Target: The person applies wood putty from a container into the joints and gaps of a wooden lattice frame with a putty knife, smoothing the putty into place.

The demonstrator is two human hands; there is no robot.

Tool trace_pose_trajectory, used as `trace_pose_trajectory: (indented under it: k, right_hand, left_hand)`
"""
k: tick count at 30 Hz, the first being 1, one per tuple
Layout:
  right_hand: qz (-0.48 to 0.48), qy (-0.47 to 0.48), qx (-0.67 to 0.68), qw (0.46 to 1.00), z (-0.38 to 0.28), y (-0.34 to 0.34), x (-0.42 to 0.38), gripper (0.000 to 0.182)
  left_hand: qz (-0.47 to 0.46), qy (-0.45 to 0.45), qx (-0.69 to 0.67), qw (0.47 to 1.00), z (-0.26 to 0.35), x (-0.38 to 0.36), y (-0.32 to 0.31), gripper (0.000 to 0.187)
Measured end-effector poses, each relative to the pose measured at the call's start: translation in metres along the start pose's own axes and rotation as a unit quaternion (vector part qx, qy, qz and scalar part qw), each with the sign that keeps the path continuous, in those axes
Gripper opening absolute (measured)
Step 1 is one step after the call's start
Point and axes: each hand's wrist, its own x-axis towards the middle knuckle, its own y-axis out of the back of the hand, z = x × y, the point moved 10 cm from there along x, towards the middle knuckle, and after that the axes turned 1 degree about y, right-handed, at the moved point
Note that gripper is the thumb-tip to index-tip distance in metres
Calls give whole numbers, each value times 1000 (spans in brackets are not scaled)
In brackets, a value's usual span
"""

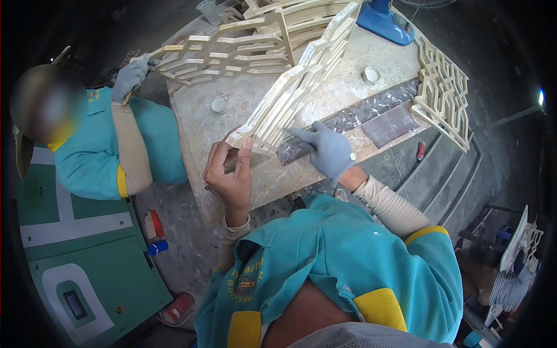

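My left hand (229, 174), bare, grips the near end of a wooden lattice panel (268, 105) between thumb and fingers. The panel stands on edge and slants away from me across the table. White paste-like smears show along its upper edge. My right hand (331, 152) wears a grey glove and stretches its index finger to the panel's right side near that end. Its other fingers are partly curled, and nothing shows in it. A dark smeared board (371, 107) lies beside the panel.
The worktable (197, 124) carries two small round containers (220, 104), a stack of lattice pieces (296, 32) and a blue base (386, 26). Another lattice (444, 87) leans at the right edge. To the left, a co-worker's gloved hand (130, 78) touches a lattice panel (226, 49).
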Motion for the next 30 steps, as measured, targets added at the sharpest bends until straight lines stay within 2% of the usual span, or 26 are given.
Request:
trace_pose_trajectory:
  k: [1,3,6,9,15,22,27,28,30]
  right_hand:
    - [1,-1,-1,1000,4,2,2,62]
    - [98,20,-101,990,9,23,7,63]
    - [135,18,-177,975,20,19,18,65]
    - [144,30,-198,969,25,13,19,65]
    - [98,10,-155,983,34,9,-4,63]
    - [91,-33,-176,980,22,8,23,55]
    - [22,-31,-156,987,9,4,15,49]
    - [22,-31,-156,987,10,4,16,49]
    - [85,-31,-165,982,12,15,21,52]
  left_hand:
    - [1,1,3,1000,-4,2,1,16]
    - [1,3,5,1000,-6,3,2,16]
    - [-2,6,4,1000,-5,4,1,17]
    - [-3,7,6,1000,-4,3,0,17]
    - [5,-7,3,1000,-4,6,-1,16]
    - [-11,-19,11,1000,-2,0,-2,16]
    - [0,-18,4,1000,6,2,-2,17]
    - [1,-22,8,1000,7,2,-2,17]
    - [2,-26,13,1000,8,1,-1,18]
